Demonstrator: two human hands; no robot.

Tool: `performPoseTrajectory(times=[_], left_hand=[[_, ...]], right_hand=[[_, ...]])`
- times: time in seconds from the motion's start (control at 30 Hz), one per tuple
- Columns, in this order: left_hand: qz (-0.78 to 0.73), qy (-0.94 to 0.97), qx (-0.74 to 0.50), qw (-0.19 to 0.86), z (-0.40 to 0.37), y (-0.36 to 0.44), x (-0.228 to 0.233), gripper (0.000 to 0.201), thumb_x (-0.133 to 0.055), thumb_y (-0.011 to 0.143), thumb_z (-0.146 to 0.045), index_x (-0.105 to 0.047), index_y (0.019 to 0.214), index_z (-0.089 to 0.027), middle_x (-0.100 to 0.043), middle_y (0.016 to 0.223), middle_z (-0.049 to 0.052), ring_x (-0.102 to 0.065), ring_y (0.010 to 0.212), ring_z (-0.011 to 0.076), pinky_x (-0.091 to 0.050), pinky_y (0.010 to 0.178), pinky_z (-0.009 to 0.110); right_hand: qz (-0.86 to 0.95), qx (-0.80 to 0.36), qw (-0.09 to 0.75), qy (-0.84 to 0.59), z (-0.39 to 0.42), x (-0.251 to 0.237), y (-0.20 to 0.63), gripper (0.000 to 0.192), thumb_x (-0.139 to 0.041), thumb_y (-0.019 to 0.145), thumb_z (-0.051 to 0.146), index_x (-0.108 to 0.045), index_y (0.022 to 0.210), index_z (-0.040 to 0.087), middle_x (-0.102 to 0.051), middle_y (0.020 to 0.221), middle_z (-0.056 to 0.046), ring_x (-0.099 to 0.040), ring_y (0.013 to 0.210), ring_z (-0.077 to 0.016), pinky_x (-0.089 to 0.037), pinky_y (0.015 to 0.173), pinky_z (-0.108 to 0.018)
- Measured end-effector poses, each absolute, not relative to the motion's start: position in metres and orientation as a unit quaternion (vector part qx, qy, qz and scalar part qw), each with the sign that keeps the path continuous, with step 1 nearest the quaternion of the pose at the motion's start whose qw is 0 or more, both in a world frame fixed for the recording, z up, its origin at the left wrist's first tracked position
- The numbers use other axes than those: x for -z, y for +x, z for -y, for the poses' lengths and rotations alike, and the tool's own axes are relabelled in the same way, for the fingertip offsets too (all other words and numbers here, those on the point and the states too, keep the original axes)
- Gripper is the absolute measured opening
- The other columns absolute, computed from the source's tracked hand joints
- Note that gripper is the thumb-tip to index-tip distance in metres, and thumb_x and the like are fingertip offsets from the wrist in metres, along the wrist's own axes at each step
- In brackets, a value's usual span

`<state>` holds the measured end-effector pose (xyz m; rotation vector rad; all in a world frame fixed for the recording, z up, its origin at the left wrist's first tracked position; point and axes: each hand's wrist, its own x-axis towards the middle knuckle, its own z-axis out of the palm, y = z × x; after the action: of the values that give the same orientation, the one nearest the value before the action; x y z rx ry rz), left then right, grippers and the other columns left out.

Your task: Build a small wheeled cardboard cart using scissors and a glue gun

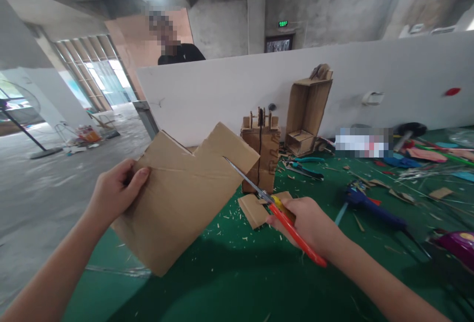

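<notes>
My left hand (pixel 116 191) grips the left edge of a large brown cardboard sheet (pixel 185 198) with a notch cut in its top edge, held above the green table (pixel 229 272). My right hand (pixel 309 223) holds red-handled scissors (pixel 281 213), whose blades reach up-left and touch the sheet's right side near the notch. A small cardboard offcut (pixel 254 209) lies on the table just under the scissors.
A cardboard block model (pixel 261 151) and a taller open cardboard box (pixel 309 109) stand by the white partition (pixel 370 75). Teal pliers (pixel 305 166), a blue glue gun (pixel 370 206), scraps and sticks litter the right side. A person (pixel 177 50) stands behind the partition.
</notes>
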<state>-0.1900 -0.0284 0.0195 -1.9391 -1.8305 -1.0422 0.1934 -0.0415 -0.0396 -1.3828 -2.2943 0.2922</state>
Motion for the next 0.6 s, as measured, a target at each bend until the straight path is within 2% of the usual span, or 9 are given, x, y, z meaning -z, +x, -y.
performPoseTrajectory(times=[0.13, 0.23, 0.37, 0.6], left_hand=[[0.61, -0.688, 0.364, 0.148, 0.025, -0.19, -0.028, 0.031, -0.039, 0.082, -0.039, -0.033, 0.058, -0.021, -0.032, 0.047, -0.006, -0.034, 0.046, 0.0101, -0.025, 0.047, 0.023], [0.595, -0.699, 0.356, 0.175, 0.017, -0.191, -0.037, 0.03, -0.037, 0.084, -0.036, -0.034, 0.059, -0.02, -0.033, 0.048, -0.006, -0.034, 0.047, 0.0104, -0.025, 0.049, 0.023], [0.582, -0.714, 0.326, 0.212, 0.002, -0.19, -0.048, 0.028, -0.036, 0.085, -0.035, -0.037, 0.062, -0.02, -0.037, 0.051, -0.005, -0.038, 0.05, 0.0114, -0.027, 0.053, 0.023], [0.582, -0.713, 0.312, 0.234, -0.021, -0.182, -0.054, 0.025, -0.038, 0.086, -0.032, -0.039, 0.064, -0.019, -0.04, 0.056, -0.004, -0.04, 0.055, 0.0113, -0.027, 0.057, 0.023]], right_hand=[[0.851, -0.145, 0.203, -0.462, 0.046, 0.032, 0.192, 0.036, -0.053, 0.08, 0.053, -0.045, 0.065, 0.021, -0.054, 0.064, -0.001, -0.049, 0.056, -0.0149, -0.034, 0.051, -0.026], [0.859, -0.208, 0.196, -0.426, 0.05, 0.03, 0.192, 0.035, -0.044, 0.086, 0.053, -0.049, 0.075, 0.02, -0.056, 0.077, -0.004, -0.052, 0.066, -0.0159, -0.04, 0.058, -0.027], [0.844, -0.331, 0.192, -0.376, 0.054, 0.027, 0.192, 0.041, -0.028, 0.093, 0.052, -0.052, 0.09, 0.019, -0.055, 0.078, -0.003, -0.051, 0.065, -0.0147, -0.045, 0.06, -0.028], [0.792, -0.412, 0.197, -0.404, 0.062, 0.015, 0.197, 0.047, -0.031, 0.09, 0.058, -0.059, 0.095, 0.02, -0.061, 0.087, -0.005, -0.056, 0.067, -0.0158, -0.047, 0.057, -0.027]])
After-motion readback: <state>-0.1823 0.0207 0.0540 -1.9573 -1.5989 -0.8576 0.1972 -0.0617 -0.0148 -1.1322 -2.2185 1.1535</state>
